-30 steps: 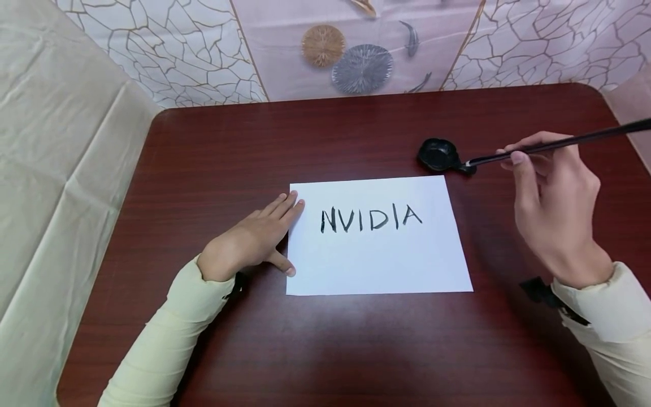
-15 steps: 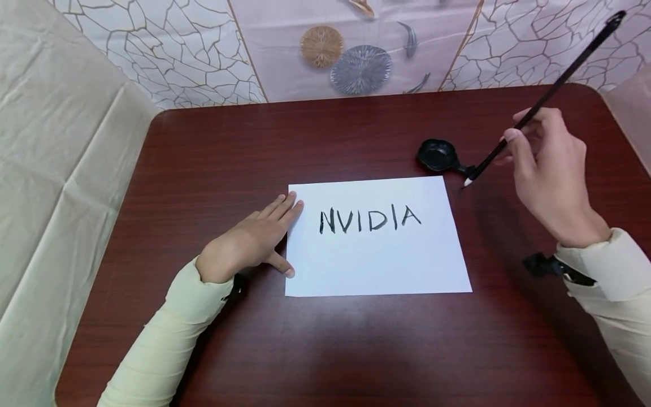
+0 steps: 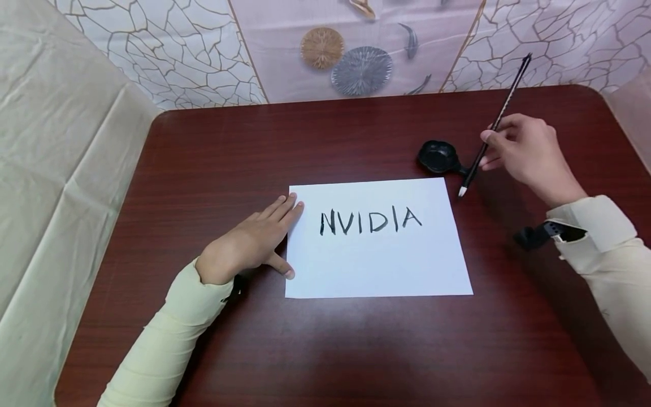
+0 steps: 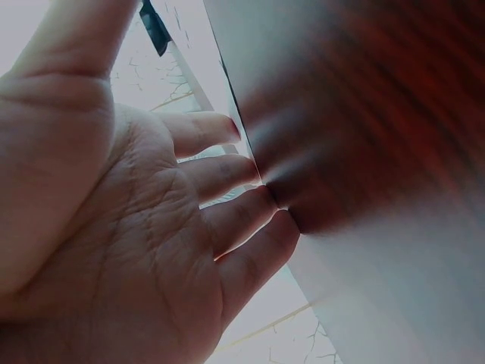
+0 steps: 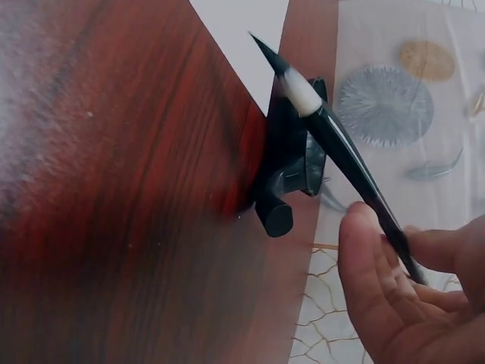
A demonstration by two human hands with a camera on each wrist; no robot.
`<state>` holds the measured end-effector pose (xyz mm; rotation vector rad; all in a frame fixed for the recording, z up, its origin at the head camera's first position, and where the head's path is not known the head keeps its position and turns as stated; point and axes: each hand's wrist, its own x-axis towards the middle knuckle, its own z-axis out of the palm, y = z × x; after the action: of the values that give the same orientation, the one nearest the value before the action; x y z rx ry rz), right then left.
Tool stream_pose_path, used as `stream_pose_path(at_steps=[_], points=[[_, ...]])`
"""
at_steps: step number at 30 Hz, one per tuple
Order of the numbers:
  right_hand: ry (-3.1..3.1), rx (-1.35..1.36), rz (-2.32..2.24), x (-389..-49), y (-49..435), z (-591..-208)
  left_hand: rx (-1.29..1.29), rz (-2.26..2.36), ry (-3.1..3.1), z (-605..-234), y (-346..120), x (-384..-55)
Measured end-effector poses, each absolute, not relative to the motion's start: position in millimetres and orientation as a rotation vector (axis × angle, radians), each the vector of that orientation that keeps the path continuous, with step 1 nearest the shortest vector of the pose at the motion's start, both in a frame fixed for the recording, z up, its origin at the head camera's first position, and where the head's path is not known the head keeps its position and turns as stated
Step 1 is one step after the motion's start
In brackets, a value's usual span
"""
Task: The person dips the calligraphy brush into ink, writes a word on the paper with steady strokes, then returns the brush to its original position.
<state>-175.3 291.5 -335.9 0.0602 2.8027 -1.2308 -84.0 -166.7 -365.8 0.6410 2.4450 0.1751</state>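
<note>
A white sheet of paper (image 3: 378, 265) lies on the table, with "NVIDIA" brushed across it in black. My left hand (image 3: 244, 243) rests at the paper's left edge, fingers straight and spread, fingertips touching it. In the left wrist view the left hand's palm (image 4: 129, 220) faces the camera. Right of the paper, my right hand (image 3: 531, 155) pinches a black-handled ink brush (image 3: 495, 127) between thumb and fingers. The brush's white bristles end in a black tip (image 5: 267, 51), pointing down near the paper's upper right corner. Beside it stands a small black ink dish (image 3: 438, 156) with a short handle.
The dark red wooden table (image 3: 325, 350) has rounded far corners. A patterned cloth (image 3: 285, 51) hangs behind it, and a pale cloth (image 3: 56, 169) covers the left side. Dark straps with small devices sit at both wrists.
The right hand has moved left and turned, swinging the brush from nearly level over the dish's handle to steep, its tip now lower and beside the paper. The left hand stays put.
</note>
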Motion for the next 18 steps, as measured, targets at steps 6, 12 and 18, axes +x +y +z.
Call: stream_pose_path(at_steps=[6, 12, 18], points=[[2.698, 0.028, -1.103, -194, 293, -344, 0.625, 0.159, 2.437, -366, -167, -84], [2.694, 0.015, -0.971, -206, 294, -349, 0.629, 0.152, 2.438, -366, -166, -84], [2.701, 0.010, -0.884, -215, 295, -349, 0.626, 0.161, 2.435, -365, -166, -83]])
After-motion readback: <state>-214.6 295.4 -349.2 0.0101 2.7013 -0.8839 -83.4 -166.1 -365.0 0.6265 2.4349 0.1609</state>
